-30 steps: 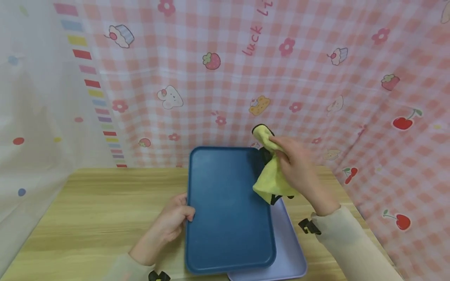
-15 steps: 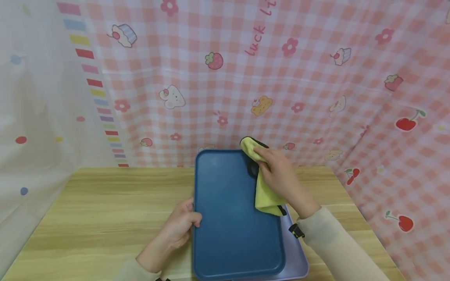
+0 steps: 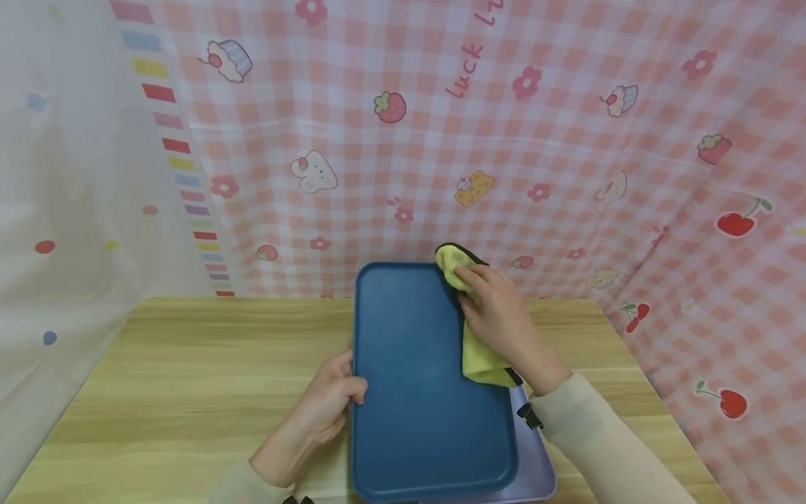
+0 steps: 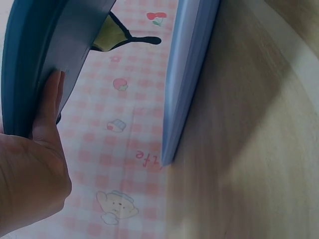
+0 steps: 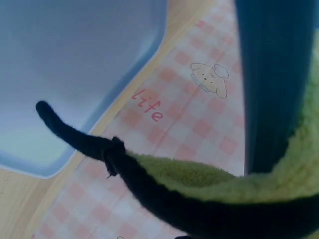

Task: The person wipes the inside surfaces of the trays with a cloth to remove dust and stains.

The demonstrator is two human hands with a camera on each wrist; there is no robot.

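As your left hand grips the left edge of the blue tray, your right hand, well apart from it, pinches a yellow cloth.
On the left, your grip holds the tray raised above the wooden table. Rightward, the black-edged cloth lies at the tray's far right corner, its loose part hanging over the right edge. Lower right, a lilac tray on the table shows from beneath the blue one.

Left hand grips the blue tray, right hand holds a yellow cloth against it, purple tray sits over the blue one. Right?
No: the purple tray lies below the blue tray; the head view shows the blue one partly covering it. Rest holds.
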